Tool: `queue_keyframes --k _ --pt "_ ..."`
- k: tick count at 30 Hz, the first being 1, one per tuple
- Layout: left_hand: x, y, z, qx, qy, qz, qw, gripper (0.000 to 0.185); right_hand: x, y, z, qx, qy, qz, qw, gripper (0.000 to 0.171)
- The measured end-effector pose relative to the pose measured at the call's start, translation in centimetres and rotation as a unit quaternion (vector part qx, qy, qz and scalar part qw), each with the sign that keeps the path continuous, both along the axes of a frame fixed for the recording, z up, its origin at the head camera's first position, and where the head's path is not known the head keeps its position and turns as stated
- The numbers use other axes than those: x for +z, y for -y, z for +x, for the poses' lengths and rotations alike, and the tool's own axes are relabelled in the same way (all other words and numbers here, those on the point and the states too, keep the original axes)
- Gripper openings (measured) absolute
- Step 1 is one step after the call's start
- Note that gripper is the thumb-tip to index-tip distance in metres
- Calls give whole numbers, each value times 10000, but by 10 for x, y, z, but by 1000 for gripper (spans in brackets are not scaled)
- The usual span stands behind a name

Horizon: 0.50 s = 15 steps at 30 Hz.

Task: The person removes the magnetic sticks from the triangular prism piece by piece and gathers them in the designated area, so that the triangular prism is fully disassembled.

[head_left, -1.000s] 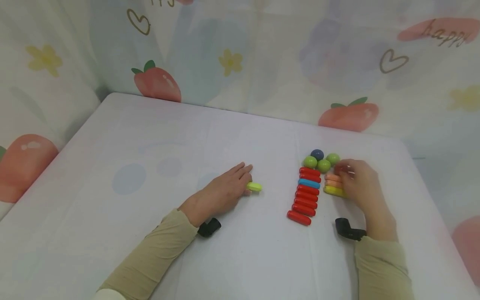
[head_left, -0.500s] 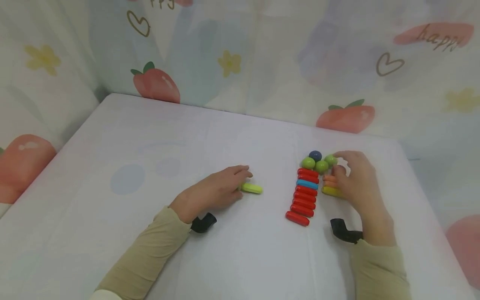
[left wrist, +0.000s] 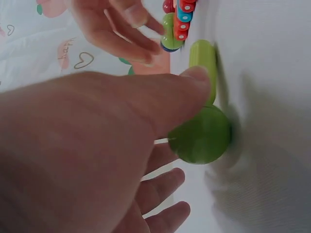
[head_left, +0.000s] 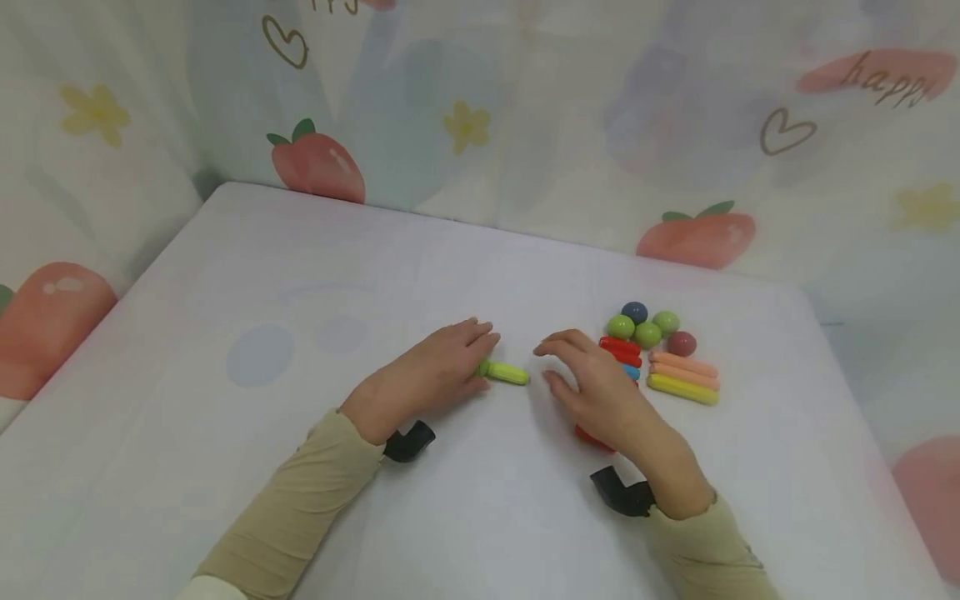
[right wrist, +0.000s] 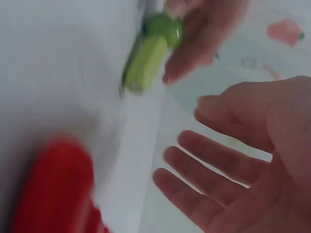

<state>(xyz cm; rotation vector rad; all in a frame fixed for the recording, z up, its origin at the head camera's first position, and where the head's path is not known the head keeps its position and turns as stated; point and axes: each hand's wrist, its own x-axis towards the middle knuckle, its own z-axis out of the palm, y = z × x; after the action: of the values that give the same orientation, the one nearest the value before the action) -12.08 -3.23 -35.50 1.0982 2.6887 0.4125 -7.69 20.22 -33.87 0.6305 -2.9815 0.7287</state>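
Note:
A green ball [left wrist: 201, 136] with a yellow-green stick [head_left: 507, 373] at its side lies on the table near the middle. My left hand [head_left: 423, 379] holds the ball between thumb and fingers; in the left wrist view the thumb overlaps the joint of ball and stick. My right hand [head_left: 607, 392] hovers right of the stick, fingers spread and slightly bent, nothing in them. Beneath and behind it is a row of red sticks [head_left: 620, 345] with one blue stick [head_left: 632, 372], partly hidden by the hand.
Several balls, among them a dark blue ball [head_left: 634, 312], a green ball [head_left: 647, 335] and a dark red ball [head_left: 682, 343], lie at the right. Below them are orange sticks [head_left: 684, 364] and a yellow stick [head_left: 682, 388]. A patterned cloth [head_left: 540, 125] hangs behind the table.
My right hand has left the dark red ball by the orange sticks and moved left, over the red row. My left hand has stayed near the same place, with more of the stick now showing.

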Motion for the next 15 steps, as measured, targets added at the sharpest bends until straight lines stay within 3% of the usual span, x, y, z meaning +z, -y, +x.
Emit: queue_keyframes --k 6,15 --pt "5 5 3 12 -258 402 9989 40 -13 23 7 548 263 207 9979 32" --pt "5 1 -1 100 69 515 9986 26 -16 26 7 417 458 173 9979 35"
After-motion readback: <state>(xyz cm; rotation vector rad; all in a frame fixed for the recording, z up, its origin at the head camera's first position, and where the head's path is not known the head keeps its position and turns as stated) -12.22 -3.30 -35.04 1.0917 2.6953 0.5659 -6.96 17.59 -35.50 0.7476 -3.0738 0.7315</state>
